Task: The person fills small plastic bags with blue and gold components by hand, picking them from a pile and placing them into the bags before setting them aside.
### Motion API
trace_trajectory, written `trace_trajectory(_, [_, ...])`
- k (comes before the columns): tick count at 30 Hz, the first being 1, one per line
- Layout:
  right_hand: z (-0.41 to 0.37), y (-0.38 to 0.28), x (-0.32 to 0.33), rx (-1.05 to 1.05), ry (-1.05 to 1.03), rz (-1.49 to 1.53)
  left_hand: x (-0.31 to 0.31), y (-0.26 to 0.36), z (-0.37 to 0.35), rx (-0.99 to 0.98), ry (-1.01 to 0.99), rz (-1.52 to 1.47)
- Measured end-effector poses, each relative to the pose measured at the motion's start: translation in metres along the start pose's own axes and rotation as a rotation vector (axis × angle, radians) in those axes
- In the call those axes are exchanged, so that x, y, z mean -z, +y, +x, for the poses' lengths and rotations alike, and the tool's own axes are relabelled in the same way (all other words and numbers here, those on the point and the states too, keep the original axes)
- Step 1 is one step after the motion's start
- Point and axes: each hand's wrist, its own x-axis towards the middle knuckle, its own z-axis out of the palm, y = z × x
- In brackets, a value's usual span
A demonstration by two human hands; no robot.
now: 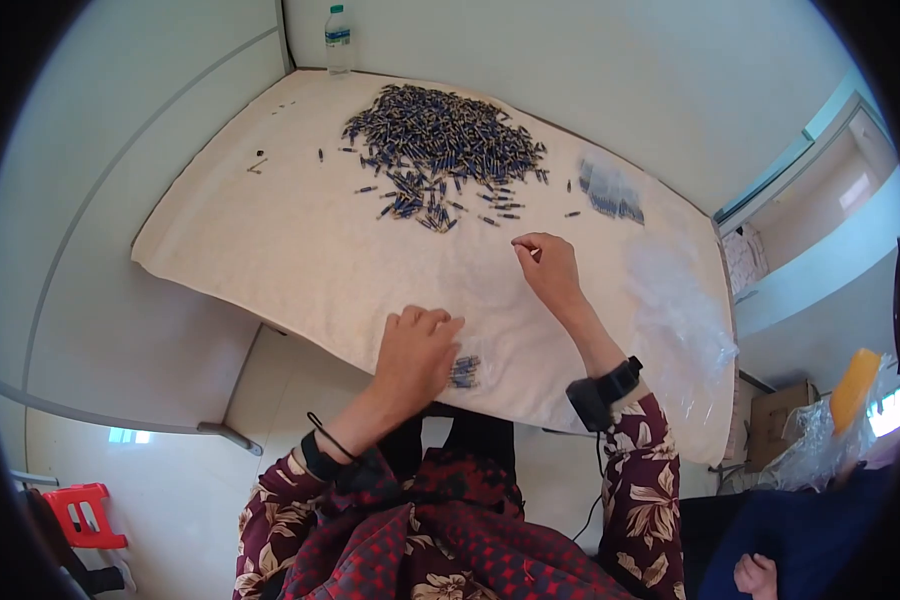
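Note:
My left hand (415,355) is low over the near edge of the table, fingers bent down at the mouth of a small clear plastic bag. Inside that bag, a cluster of small blue-and-metal cylindrical pieces (465,372) shows just right of the hand. Its fingertips are partly hidden. My right hand (548,265) is held over the cloth farther out, thumb and fingers pinched together; anything between them is too small to make out. Beyond both hands spreads a large pile of the same small cylindrical pieces (440,140), with several strewn along its near side.
Filled clear packets (610,190) lie right of the pile, and loose clear plastic bags (675,310) cover the table's right side. A water bottle (338,42) stands at the back wall. Another person's hand (756,575) shows at bottom right. A red stool (85,515) is at lower left.

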Motion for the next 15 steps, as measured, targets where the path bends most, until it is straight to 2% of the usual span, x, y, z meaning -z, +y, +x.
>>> trace_trajectory(3, [0.025,0.014,-0.019,0.03,-0.01,-0.041,0.002,-0.039,0.041,0.014,0.124,-0.017])
trace_trajectory(6, [0.041,0.017,-0.032,-0.027,-0.02,-0.048,-0.003,-0.086,0.087,0.059,0.205,0.015])
trace_trajectory(8, [0.049,0.013,-0.039,-0.012,-0.028,-0.046,-0.006,-0.111,0.111,0.135,0.281,0.092])
trace_trajectory(12, [0.062,0.004,-0.057,0.001,-0.049,-0.052,-0.013,-0.137,0.132,0.28,0.182,0.196])
trace_trajectory(15, [0.07,0.002,-0.069,0.005,-0.042,-0.078,-0.022,-0.145,0.141,0.333,0.138,0.146])
